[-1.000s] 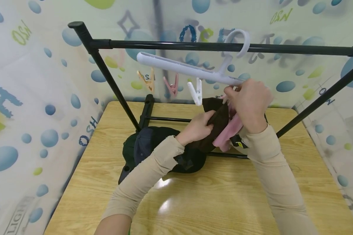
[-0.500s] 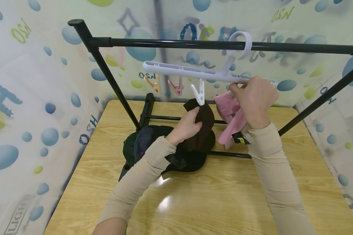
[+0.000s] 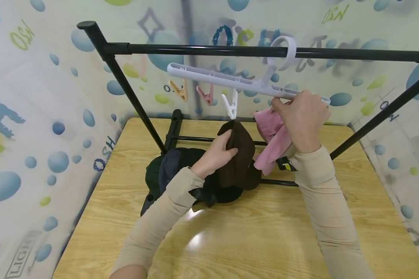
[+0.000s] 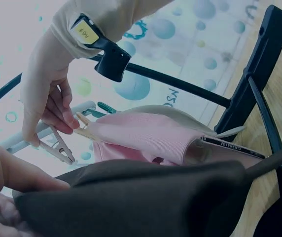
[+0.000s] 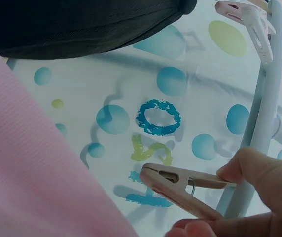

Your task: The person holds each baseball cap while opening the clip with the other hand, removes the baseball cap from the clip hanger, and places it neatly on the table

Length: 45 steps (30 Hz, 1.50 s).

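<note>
My left hand (image 3: 214, 155) grips the edge of a dark brown cap (image 3: 242, 151), which hangs below the white clothespin (image 3: 231, 104). At the right part of the pale lilac hanger (image 3: 223, 79) is my right hand (image 3: 302, 122). In the right wrist view its thumb and fingers pinch the handles of a pale pinkish clothespin (image 5: 173, 190), whose tips look together. Beside this hand a pink cap (image 3: 274, 139) hangs; the left wrist view shows a peach clothespin (image 4: 85, 129) on it. A greyish cap (image 4: 180, 117) shows behind the pink one.
The hanger hooks over a black rack's top bar (image 3: 202, 50). Yellow (image 3: 180, 91) and pink (image 3: 206, 95) clothespins dangle at its left. Dark green (image 3: 153, 174) and navy (image 3: 169, 168) caps, with black ones, lie at the rack's left foot on the wooden table (image 3: 258, 236).
My left hand has drawn the brown cap leftward, away from the pink cap, to under the white clothespin. The hanger has swung and tilted slightly; my right hand stays near its right part.
</note>
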Available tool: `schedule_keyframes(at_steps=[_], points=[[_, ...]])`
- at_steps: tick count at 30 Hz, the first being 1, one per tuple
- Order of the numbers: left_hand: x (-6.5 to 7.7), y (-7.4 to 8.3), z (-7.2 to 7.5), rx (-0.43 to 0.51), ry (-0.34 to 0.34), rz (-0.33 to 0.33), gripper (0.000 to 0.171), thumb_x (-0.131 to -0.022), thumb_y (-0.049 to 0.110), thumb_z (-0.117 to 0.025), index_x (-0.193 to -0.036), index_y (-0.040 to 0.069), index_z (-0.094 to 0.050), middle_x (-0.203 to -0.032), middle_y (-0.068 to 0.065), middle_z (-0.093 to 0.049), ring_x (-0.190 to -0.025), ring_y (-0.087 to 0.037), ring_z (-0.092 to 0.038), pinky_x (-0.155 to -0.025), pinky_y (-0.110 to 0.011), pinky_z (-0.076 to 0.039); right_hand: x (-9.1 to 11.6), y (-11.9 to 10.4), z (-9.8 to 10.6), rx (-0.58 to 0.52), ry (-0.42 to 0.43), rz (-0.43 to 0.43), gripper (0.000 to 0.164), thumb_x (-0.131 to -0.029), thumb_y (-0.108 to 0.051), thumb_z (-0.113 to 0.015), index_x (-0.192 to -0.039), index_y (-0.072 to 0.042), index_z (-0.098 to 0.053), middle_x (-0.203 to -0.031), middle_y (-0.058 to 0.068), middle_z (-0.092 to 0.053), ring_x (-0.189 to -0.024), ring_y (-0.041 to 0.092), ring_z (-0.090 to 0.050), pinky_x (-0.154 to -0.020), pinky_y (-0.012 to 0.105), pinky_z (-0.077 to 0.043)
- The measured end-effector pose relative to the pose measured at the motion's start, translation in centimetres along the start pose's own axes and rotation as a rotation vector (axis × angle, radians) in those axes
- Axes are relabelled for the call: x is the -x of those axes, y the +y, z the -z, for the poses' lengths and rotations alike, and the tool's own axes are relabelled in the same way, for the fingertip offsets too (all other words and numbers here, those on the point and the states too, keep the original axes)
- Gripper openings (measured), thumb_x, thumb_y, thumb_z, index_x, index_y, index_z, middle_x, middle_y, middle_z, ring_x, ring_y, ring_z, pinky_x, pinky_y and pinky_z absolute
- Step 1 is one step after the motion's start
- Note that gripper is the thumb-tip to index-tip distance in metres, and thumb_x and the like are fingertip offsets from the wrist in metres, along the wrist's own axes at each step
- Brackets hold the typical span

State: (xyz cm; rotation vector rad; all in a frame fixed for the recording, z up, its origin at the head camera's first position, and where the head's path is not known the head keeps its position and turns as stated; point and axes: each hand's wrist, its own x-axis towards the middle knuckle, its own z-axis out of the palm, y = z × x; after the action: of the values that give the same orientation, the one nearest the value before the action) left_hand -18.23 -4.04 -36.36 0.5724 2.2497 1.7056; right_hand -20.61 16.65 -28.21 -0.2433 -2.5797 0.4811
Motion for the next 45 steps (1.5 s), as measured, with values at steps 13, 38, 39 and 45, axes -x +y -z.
schedule_keyframes(at_steps=[13,38,39,45], points=[[2.3,-2.7,1.0,0.216,-0.023,0.051,0.055,-0.095,-0.01,-0.047,-0.145,0.001,-0.029,-0.141,-0.017,-0.041,-0.129,-0.027,-0.041,-0.104,-0.041,-0.035,0.8,0.5,0.3,0.008,-0.005,0.126,0.055,-0.086,-0.043,-0.057,-0.045,-0.008,-0.044,-0.043,0.003,-0.032,-0.042,0.021,-0.03,-0.041,0.032,-0.016],[6.7,-6.3,4.6,-0.406,0.128,0.256,0.021,-0.093,0.018,-0.065,-0.1,0.0,-0.057,-0.068,-0.007,-0.058,-0.054,-0.015,-0.061,-0.051,-0.029,-0.049,-1.6,5.6,5.6,0.069,-0.357,0.324,0.038,-0.086,-0.032,-0.073,-0.084,0.005,-0.065,-0.068,0.014,-0.06,-0.052,0.026,-0.047,-0.042,0.037,-0.034],[6.8,-6.2,4.7,-0.405,0.121,0.274,0.021,-0.093,0.018,-0.065,-0.099,-0.001,-0.057,-0.069,-0.008,-0.058,-0.054,-0.016,-0.062,-0.052,-0.03,-0.051,-1.8,5.8,5.7,0.086,-0.379,0.326,0.039,-0.086,-0.032,-0.073,-0.088,0.006,-0.063,-0.072,0.016,-0.06,-0.054,0.027,-0.047,-0.043,0.037,-0.034],[7.2,-6.4,4.8,-0.34,0.086,0.364,0.021,-0.092,0.016,-0.067,-0.095,-0.002,-0.057,-0.071,-0.01,-0.061,-0.059,-0.019,-0.066,-0.059,-0.034,-0.055,-3.2,7.6,5.3,0.172,-0.591,0.354,0.055,-0.086,-0.031,-0.074,-0.12,0.006,-0.051,-0.102,0.03,-0.05,-0.075,0.036,-0.049,-0.059,0.048,-0.043]])
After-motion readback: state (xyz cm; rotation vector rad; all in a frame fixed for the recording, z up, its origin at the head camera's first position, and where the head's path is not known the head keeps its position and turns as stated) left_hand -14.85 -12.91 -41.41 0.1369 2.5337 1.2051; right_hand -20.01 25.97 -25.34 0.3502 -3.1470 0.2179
